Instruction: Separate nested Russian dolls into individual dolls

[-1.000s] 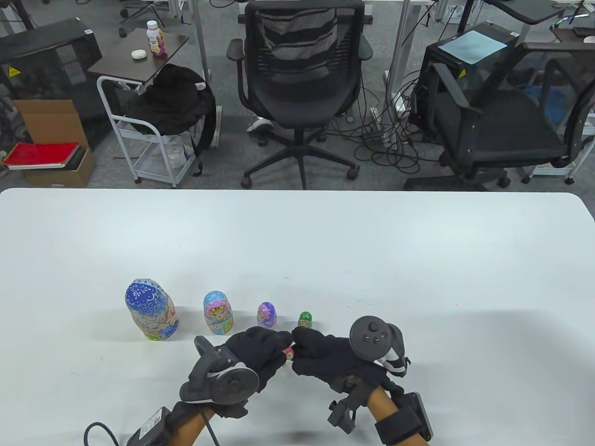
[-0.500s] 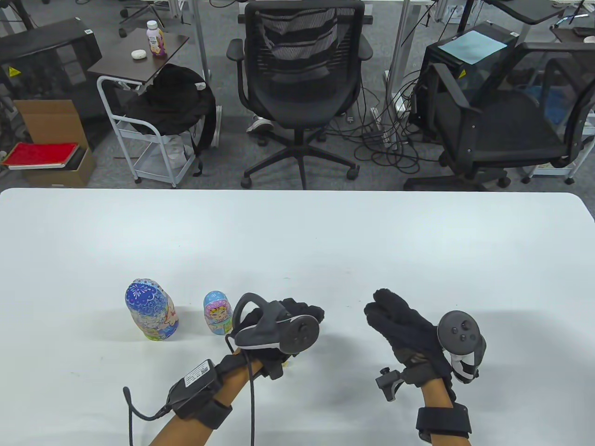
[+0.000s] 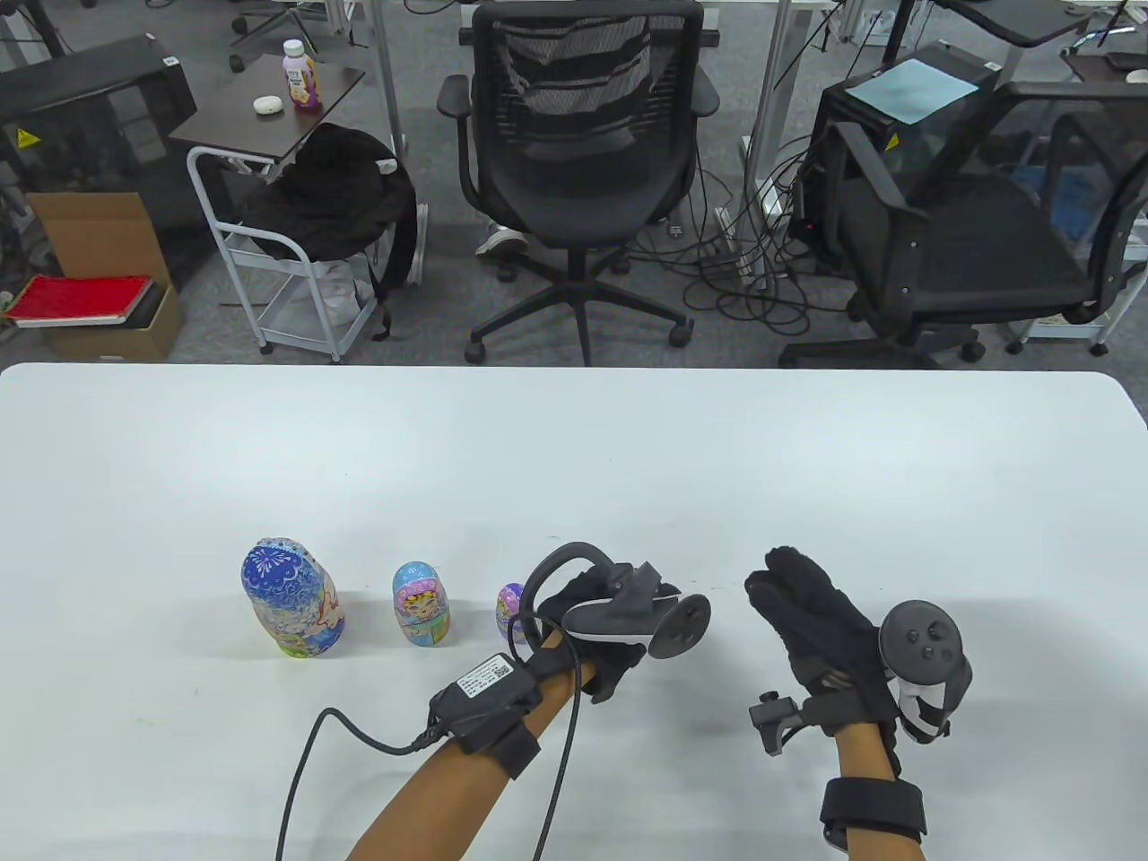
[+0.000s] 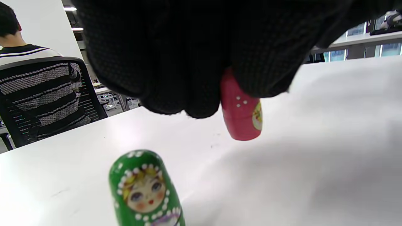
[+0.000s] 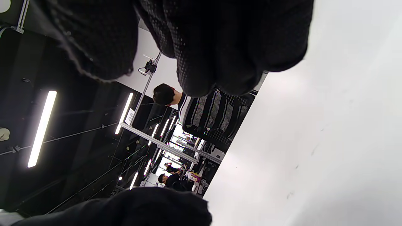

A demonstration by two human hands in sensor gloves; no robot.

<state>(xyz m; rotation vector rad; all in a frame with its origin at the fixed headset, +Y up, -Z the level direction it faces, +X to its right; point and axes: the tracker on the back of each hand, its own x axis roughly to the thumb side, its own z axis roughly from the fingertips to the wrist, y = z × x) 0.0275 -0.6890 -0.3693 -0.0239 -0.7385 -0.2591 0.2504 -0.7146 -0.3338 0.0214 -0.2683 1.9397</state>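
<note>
The tiny red doll (image 4: 240,117) is pinched by the left hand (image 3: 599,628); it should be set upright, right of the green doll (image 4: 145,190), then released. The right hand (image 3: 821,619) is held spread, empty.

Two hands in black knit gloves, left hand (image 3: 596,641) and right hand (image 3: 821,628), each carrying a dark grey tracker (ring-shaped, buttoned). Black wrist straps; a black cable trails from the left.

From the table camera we lose the small red doll (image 4: 241,117) inside our left hand (image 3: 596,628), which also covers most of the purple doll (image 3: 510,608).
</note>
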